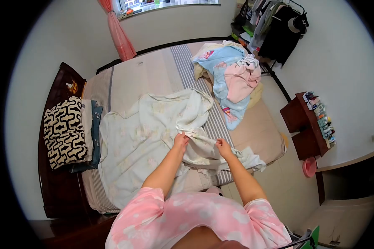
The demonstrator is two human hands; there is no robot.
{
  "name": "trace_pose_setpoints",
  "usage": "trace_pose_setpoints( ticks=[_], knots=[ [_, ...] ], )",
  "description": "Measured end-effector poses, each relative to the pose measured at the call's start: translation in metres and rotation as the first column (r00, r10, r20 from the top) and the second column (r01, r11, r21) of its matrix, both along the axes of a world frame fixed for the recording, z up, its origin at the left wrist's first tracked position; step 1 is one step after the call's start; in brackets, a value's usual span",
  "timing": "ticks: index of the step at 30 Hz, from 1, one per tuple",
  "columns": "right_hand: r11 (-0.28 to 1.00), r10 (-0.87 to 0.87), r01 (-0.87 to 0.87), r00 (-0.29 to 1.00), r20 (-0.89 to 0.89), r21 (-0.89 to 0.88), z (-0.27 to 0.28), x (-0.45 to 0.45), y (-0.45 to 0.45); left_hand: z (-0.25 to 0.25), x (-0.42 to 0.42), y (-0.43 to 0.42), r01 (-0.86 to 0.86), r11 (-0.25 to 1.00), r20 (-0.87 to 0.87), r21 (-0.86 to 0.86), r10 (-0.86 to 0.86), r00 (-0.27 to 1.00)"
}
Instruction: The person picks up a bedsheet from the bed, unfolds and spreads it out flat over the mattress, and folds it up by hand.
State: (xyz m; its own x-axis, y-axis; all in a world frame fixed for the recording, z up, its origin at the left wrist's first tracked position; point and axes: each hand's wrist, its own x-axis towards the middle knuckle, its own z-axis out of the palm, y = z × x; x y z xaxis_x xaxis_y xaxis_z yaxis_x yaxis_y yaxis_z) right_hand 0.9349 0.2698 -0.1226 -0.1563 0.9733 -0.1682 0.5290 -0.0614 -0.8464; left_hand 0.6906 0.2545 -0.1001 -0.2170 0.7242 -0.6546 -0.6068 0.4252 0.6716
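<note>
A pale, faintly patterned cloth lies spread and rumpled over the middle and near side of the bed. My left hand is closed on a bunched fold of it. My right hand pinches the same cloth further right, where its edge runs in a raised strip between both hands. Past my right hand, the cloth's end trails in folds toward the bed's near right edge. Beneath it shows the striped bed sheet.
Blue and pink bedding is heaped at the bed's far right. Folded patterned bedding leans by the dark headboard on the left. Beyond the bed's right side stand a clothes rack, a brown cabinet and a pink basin.
</note>
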Motion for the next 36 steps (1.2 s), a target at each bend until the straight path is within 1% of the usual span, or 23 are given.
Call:
trace_pose_setpoints(
  ticks=[3, 6, 9, 12, 15, 18, 20, 21, 22, 25, 26, 27, 28, 29, 30, 32, 33, 34, 35, 36],
  knots=[
    [1.000, 0.016, -0.016, 0.999, 0.030, -0.005, -0.011, 0.004, 0.013, 0.003, 0.001, 0.004, -0.013, 1.000, 0.000, -0.003, 0.013, 1.000],
    [0.995, 0.046, -0.042, 0.998, 0.039, -0.087, -0.027, 0.011, 0.036, -0.003, 0.004, 0.009, -0.019, 0.999, 0.000, 0.031, 0.019, 1.000],
    [0.989, 0.111, -0.105, 0.992, 0.061, -0.102, -0.060, 0.016, 0.070, -0.002, 0.015, 0.014, -0.030, 0.999, -0.013, 0.028, 0.030, 0.999],
    [0.966, 0.197, -0.202, 0.979, -0.046, -0.162, -0.092, 0.008, 0.106, 0.016, 0.035, 0.016, -0.114, 0.993, 0.001, 0.018, 0.114, 0.994],
    [0.953, 0.266, -0.268, 0.963, -0.035, -0.137, -0.114, -0.008, 0.127, 0.040, 0.055, 0.020, -0.235, 0.972, -0.019, -0.003, 0.235, 0.972],
    [0.899, 0.421, -0.434, 0.895, 0.147, 0.066, -0.138, -0.024, 0.139, 0.053, 0.068, 0.025, -0.332, 0.943, -0.078, -0.011, 0.330, 0.941],
    [0.848, 0.530, -0.522, 0.839, 0.125, -0.093, -0.165, -0.033, 0.151, 0.046, 0.068, 0.023, -0.370, 0.929, -0.113, -0.005, 0.367, 0.923],
    [0.814, 0.577, -0.557, 0.808, 0.116, -0.166, -0.166, -0.037, 0.159, 0.036, 0.064, 0.018, -0.391, 0.920, -0.122, 0.007, 0.389, 0.913],
    [0.792, 0.586, -0.547, 0.806, 0.084, -0.271, -0.166, -0.037, 0.168, 0.027, 0.060, 0.011, -0.414, 0.910, -0.127, 0.022, 0.413, 0.902],
    [0.932, 0.332, -0.327, 0.943, 0.002, -0.158, -0.181, -0.024, 0.178, 0.025, 0.054, 0.003, -0.589, 0.808, -0.254, 0.012, 0.572, 0.780],
    [0.958, 0.254, -0.260, 0.965, -0.061, -0.125, -0.164, -0.014, 0.182, 0.020, 0.050, -0.007, -0.598, 0.800, -0.278, -0.045, 0.565, 0.777],
    [0.979, 0.170, -0.182, 0.977, -0.126, -0.094, -0.141, -0.001, 0.188, 0.004, 0.045, -0.019, -0.593, 0.800, -0.294, -0.088, 0.548, 0.783],
    [0.981, 0.131, -0.165, 0.953, -0.274, -0.104, -0.124, 0.009, 0.190, -0.017, 0.041, -0.032, -0.584, 0.801, -0.308, -0.128, 0.528, 0.791],
    [0.982, 0.087, -0.147, 0.906, -0.415, -0.115, -0.109, 0.022, 0.191, -0.027, 0.042, -0.039, -0.573, 0.803, -0.319, -0.166, 0.506, 0.802],
    [0.984, 0.041, -0.129, 0.838, -0.544, -0.126, -0.094, 0.035, 0.190, -0.027, 0.053, -0.040, -0.566, 0.791, -0.396, -0.232, 0.455, 0.798],
    [0.978, 0.069, -0.166, 0.826, -0.560, -0.125, -0.047, 0.061, 0.186, -0.026, 0.085, -0.031, -0.556, 0.750, -0.527, -0.357, 0.330, 0.783],
    [0.975, 0.083, -0.184, 0.820, -0.566, -0.123, -0.025, 0.074, 0.181, -0.022, 0.103, -0.027, -0.469, 0.819, -0.482, -0.330, 0.281, 0.830],
    [0.955, 0.184, -0.284, 0.798, -0.574, -0.090, -0.009, 0.088, 0.176, -0.014, 0.122, -0.022, -0.377, 0.878, -0.441, -0.296, 0.224, 0.869],
    [0.927, 0.256, -0.352, 0.847, -0.465, -0.132, 0.015, 0.099, 0.165, 0.001, 0.140, -0.016, -0.235, 0.938, -0.274, -0.256, 0.163, 0.948],
    [0.894, 0.331, -0.410, 0.876, -0.350, -0.181, 0.044, 0.105, 0.150, 0.020, 0.159, -0.010, -0.096, 0.978, -0.106, -0.186, 0.078, 0.991]
  ],
)
